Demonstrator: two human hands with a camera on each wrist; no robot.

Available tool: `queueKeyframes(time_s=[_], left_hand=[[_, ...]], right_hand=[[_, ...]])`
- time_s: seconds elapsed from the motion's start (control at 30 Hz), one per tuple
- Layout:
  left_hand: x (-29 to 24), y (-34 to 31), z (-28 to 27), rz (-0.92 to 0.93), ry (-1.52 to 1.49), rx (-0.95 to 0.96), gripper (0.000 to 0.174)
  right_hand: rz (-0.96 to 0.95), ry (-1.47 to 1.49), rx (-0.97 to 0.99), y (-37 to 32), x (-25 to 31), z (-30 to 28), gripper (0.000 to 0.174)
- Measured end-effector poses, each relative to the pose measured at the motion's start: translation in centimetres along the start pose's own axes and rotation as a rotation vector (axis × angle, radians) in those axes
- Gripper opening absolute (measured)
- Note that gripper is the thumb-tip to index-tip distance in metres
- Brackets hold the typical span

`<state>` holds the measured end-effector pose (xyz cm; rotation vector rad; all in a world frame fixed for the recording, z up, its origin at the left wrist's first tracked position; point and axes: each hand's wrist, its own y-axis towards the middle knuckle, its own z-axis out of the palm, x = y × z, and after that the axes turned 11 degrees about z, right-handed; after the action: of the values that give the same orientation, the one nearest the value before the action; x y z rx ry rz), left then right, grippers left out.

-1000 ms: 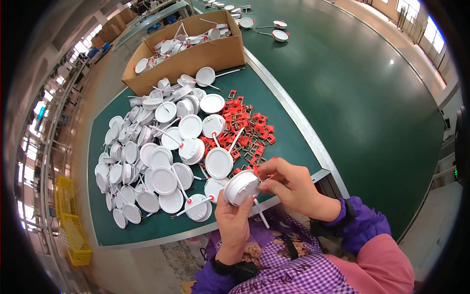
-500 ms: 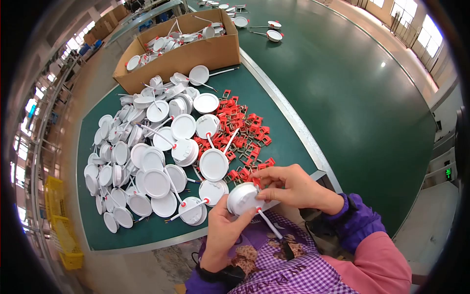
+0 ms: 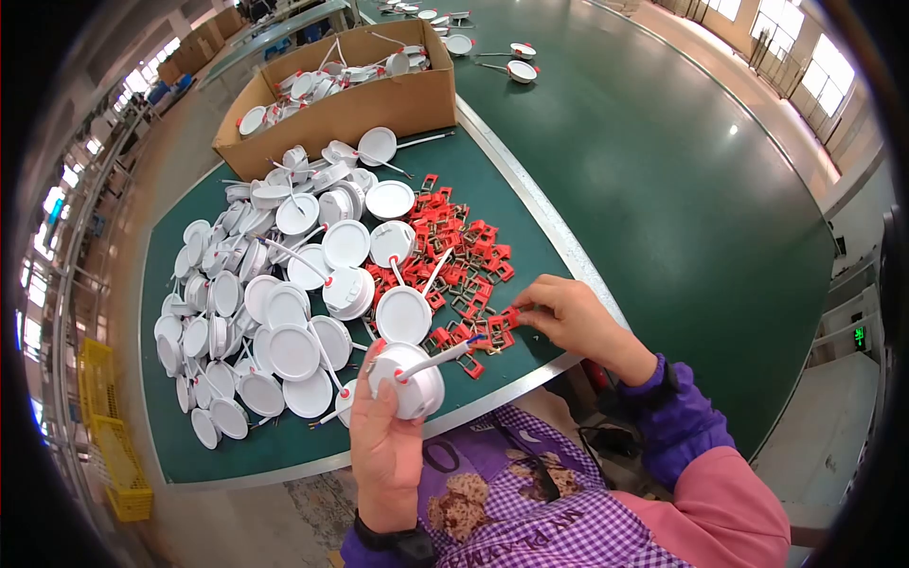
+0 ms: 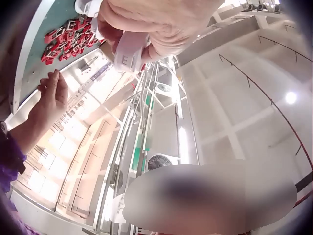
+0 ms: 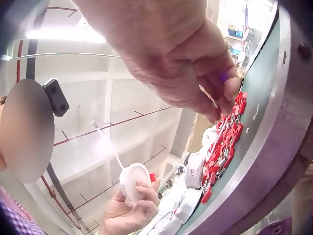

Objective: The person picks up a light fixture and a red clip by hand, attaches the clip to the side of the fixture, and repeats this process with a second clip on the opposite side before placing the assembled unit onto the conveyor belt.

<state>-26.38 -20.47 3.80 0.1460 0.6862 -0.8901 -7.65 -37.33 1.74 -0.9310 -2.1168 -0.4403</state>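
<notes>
My left hand [image 3: 386, 450] holds a white round downlight [image 3: 417, 383] near the table's front edge, its back turned up. A white cable [image 3: 440, 358] sticks out from it, and a red clip [image 5: 152, 177] shows at its rim in the right wrist view. Over the right end of a heap of red spring clips [image 3: 464, 256], my right hand [image 3: 578, 322] has its fingertips at a clip [image 3: 511, 317]. Seen from the left wrist, the right hand [image 4: 51, 100] has loosely bent fingers with nothing red between them.
Many white downlights [image 3: 294, 350] are piled on the green table left of the clips. Behind them stands a cardboard box [image 3: 341, 114] of downlights. A metal rail [image 3: 530, 194] borders a green belt [image 3: 682, 189] with several downlights at its far end.
My right hand has let go of the downlight and moved to the clip heap. The left hand has shifted left and turned the downlight, so its cable now points up and right.
</notes>
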Motion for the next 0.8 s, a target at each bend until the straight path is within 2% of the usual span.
queueKeyframes(time_s=[0.03,0.1,0.13,0.17,0.27,0.37,0.5,0.57,0.63,0.77,0.8], left_hand=[[0.2,-0.1,0.5,-0.030,0.034,-0.013,0.051],[0.3,0.1,0.1,-0.061,0.022,0.035,0.049],[0.4,0.2,-0.1,-0.094,0.012,0.082,0.047],[0.6,0.4,0.1,-0.100,0.038,0.021,0.043],[0.9,0.9,1.1,-0.072,0.057,0.038,0.039],[1.5,1.1,1.0,-0.044,0.041,0.074,0.041],[1.8,0.9,1.2,-0.064,0.070,0.047,0.045],[1.8,1.1,1.1,-0.107,-0.012,0.064,0.046],[2.2,1.3,1.1,-0.081,-0.013,0.072,0.046],[2.6,1.4,0.9,-0.084,-0.049,0.104,0.047],[2.5,1.4,0.9,-0.083,-0.050,0.104,0.047]], right_hand=[[-0.001,-0.002,0.000,-0.1,0.0,0.5,0.011],[-0.147,0.014,-0.089,-0.3,-0.1,1.7,0.014],[-0.147,0.017,-0.088,-0.5,0.1,1.9,0.014],[-0.163,0.009,-0.051,-0.6,0.2,2.1,0.014],[-0.197,-0.033,0.008,-1.0,0.3,2.7,0.017],[-0.169,-0.094,0.002,-1.3,0.6,3.7,0.020],[-0.234,-0.144,-0.064,-1.2,0.2,4.5,0.022],[-0.253,-0.145,-0.084,-1.2,0.4,4.4,0.021],[-0.167,-0.168,-0.076,-1.3,0.6,3.7,0.022],[-0.231,-0.253,-0.056,-1.3,0.4,3.6,0.020],[-0.170,-0.237,-0.120,-1.5,0.8,3.7,0.019]])
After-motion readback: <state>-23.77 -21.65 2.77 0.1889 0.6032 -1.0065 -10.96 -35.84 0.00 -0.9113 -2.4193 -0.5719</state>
